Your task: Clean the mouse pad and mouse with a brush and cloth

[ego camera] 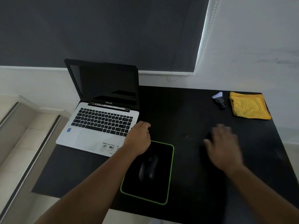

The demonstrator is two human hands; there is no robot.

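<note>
A black mouse [148,168] lies on a black mouse pad [159,188] with a green edge, near the table's front. Its cable [150,149] runs away from me and disappears under my left hand [139,138]. That hand has its fingers curled against the laptop's right edge; whether it grips the cable is hidden. My right hand [224,146] hovers blurred over bare table right of the pad, fingers spread and holding nothing. A small brush [219,100] with a white and black body lies at the far right. Beside it is a folded yellow cloth [249,105].
An open white laptop [100,120] with a dark screen stands at the left of the black table [186,113]. The table's right edge runs just past the cloth. A white wall and a dark window blind are behind, and a pale ledge is at the left.
</note>
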